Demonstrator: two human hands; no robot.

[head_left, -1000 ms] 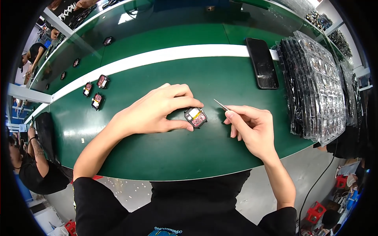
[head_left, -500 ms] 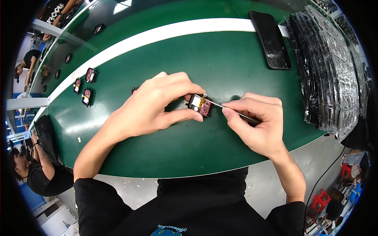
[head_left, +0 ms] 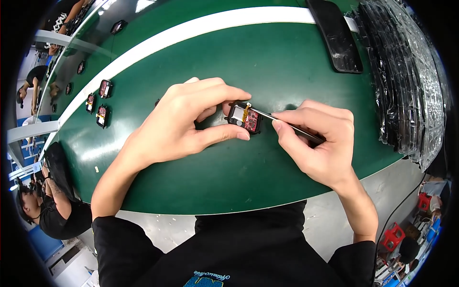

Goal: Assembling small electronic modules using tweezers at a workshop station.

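Note:
Between the thumb and fingers of my left hand (head_left: 184,122), a small black-cased electronic device (head_left: 252,122) lies with its inside facing up. It shows a red circuit board, a silvery-white block and a yellow flex strip. My right hand (head_left: 327,138) pinches slim metal tweezers (head_left: 306,135), their tip pointing left at the yellow strip by the device's upper edge. Whether the tip grips the strip or only touches it is too small to tell. Part of another dark device (head_left: 157,102) peeks out behind my left hand.
Several similar open devices (head_left: 102,116) lie at the left of the green table (head_left: 229,182). A black phone (head_left: 337,40) rests across the white strip (head_left: 205,27) at the far right, beside a stack of clear and black plastic trays (head_left: 399,76). A co-worker (head_left: 64,210) sits at the left.
The whole view has shifted slightly, with the phone and trays now higher. My left hand keeps its hold on the device, and the tweezers stay at its upper edge.

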